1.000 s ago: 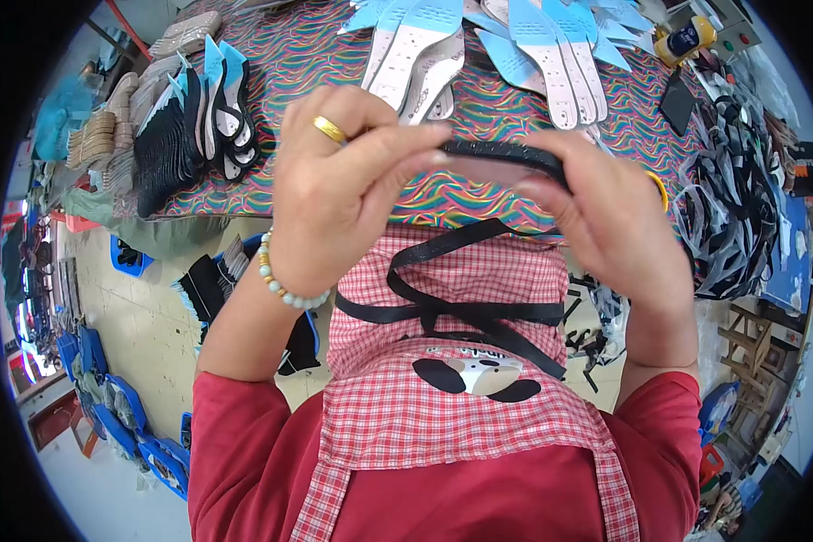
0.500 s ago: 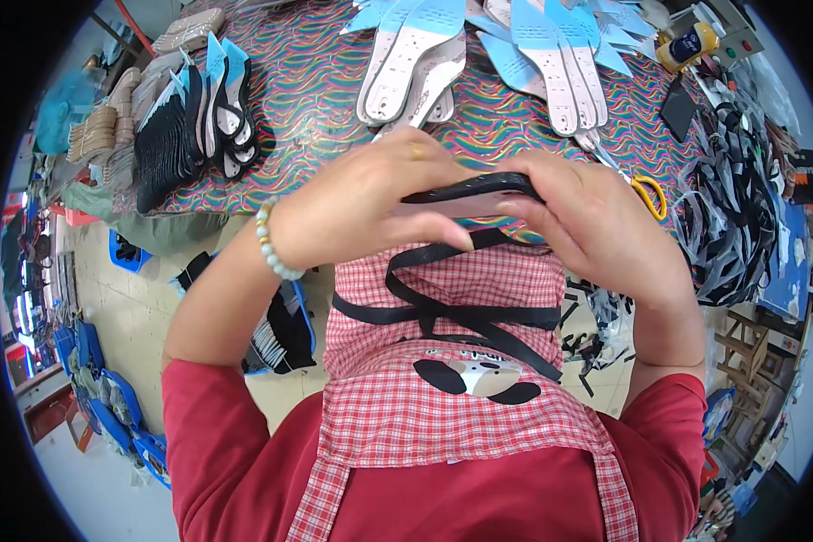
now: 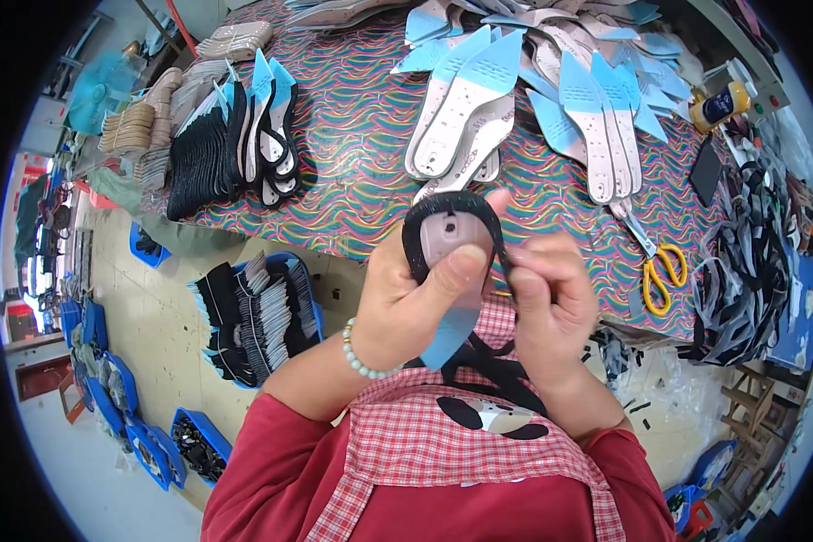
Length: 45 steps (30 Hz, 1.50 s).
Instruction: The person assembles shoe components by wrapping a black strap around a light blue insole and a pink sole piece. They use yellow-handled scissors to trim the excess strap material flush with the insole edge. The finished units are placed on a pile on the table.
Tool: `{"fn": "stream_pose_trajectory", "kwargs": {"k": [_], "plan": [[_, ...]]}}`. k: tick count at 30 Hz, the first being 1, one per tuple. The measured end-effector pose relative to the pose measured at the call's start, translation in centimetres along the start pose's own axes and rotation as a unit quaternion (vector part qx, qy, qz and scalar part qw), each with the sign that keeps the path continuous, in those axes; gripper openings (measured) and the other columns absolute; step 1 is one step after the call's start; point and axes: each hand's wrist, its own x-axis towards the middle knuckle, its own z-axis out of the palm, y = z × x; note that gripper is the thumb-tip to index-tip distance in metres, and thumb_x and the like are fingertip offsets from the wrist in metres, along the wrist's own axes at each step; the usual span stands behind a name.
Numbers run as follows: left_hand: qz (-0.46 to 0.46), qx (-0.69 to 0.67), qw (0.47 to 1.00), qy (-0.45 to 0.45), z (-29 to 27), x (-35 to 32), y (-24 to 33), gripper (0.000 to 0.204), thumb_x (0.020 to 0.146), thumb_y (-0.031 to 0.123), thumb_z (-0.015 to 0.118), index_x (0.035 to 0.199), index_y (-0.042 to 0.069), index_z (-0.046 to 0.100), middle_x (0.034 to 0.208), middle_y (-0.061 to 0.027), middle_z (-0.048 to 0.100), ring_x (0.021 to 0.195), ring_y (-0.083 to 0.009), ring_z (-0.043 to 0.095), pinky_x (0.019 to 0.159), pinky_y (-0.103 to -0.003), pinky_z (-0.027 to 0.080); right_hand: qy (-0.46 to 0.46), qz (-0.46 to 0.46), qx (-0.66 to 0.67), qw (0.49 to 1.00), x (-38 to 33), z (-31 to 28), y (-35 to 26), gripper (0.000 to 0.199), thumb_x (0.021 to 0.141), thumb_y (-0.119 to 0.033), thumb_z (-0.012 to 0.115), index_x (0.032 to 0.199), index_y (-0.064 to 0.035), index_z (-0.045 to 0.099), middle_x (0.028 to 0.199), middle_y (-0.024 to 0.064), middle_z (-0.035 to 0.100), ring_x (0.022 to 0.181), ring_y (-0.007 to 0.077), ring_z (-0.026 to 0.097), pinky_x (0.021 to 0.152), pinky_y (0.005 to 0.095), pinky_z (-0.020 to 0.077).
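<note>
Just past the red checked apron (image 3: 479, 452), I have the left hand (image 3: 397, 303) in a closed grip around a blue-tipped insole (image 3: 435, 242), its heel end toward the desk (image 3: 343, 194), while the right hand (image 3: 551, 294) pinches the black strip (image 3: 412, 239) along its edge. Beyond, I see yellow-handled scissors (image 3: 649, 247), then black-edged insoles (image 3: 212, 154) stacked left and pale insoles (image 3: 461, 108) fanned centre and right.

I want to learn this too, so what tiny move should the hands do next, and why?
Perhaps the right hand should press the black strip a little farther along the edge of the insole: the strip curves around its rounded end, that hand pinches the strip at the side, and the left hand holds the insole.
</note>
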Motion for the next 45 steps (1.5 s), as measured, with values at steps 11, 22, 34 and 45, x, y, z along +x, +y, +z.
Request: {"fn": "stream_pose_trajectory", "kwargs": {"k": [11, 22, 34, 45], "plan": [[-0.009, -0.113, 0.993, 0.034, -0.5, 2.0, -2.8, 0.048, 0.095, 0.048, 0.045, 0.105, 0.003, 0.06, 0.097, -0.0115, 0.063, 0.084, -0.0161, 0.056, 0.081, -0.035, 0.047, -0.099, -0.004, -0.137, 0.986, -1.5, -1.3, 1.8, 0.018, 0.075, -0.008, 0.073, 0.087, -0.0034, 0.06, 0.085, 0.0107, 0.06, 0.077, 0.0242, 0.06, 0.063, 0.0308, 0.0472], [-0.017, -0.088, 0.996, 0.024, 1.3, 0.5, -3.5, 0.036, 0.1, 0.025, 0.042, 0.096, -0.004, 0.061, 0.098, -0.0141, 0.065, 0.109, -0.0237, 0.057, 0.094, -0.038, 0.043, -0.117, 0.161, 0.049, 0.979, -1.9, -2.2, 1.4, 0.02, 0.094, -0.011, 0.051, 0.106, 0.0014, 0.062, 0.085, 0.0111, 0.057, 0.079, 0.0218, 0.057, 0.071, 0.0314, 0.0443], [-0.017, 0.059, 0.998, -0.018, 0.2, 0.6, -3.6, 0.021, 0.09, 0.007, 0.055, 0.105, -0.006, 0.062, 0.103, -0.0113, 0.065, 0.095, -0.0174, 0.059, 0.088, -0.029, 0.045, -0.047, 0.041, -0.076, 0.995, -3.0, 0.0, 2.3, 0.018, 0.088, -0.017, 0.059, 0.095, -0.0007, 0.056, 0.088, 0.0143, 0.055, 0.081, 0.0325, 0.058, 0.067, 0.0398, 0.0465], [-0.065, -0.507, 0.855, 0.09, -24.0, -2.7, 3.7, 0.027, 0.094, 0.015, 0.045, 0.114, -0.001, 0.052, 0.088, -0.0053, 0.054, 0.061, -0.0101, 0.035, 0.052, -0.021, 0.037, -0.04, 0.141, -0.523, 0.84, -5.0, -23.8, 7.6, 0.046, 0.085, -0.015, 0.063, 0.128, -0.0036, 0.051, 0.111, 0.0169, 0.06, 0.105, 0.0331, 0.056, 0.092, 0.0384, 0.0435]]}}
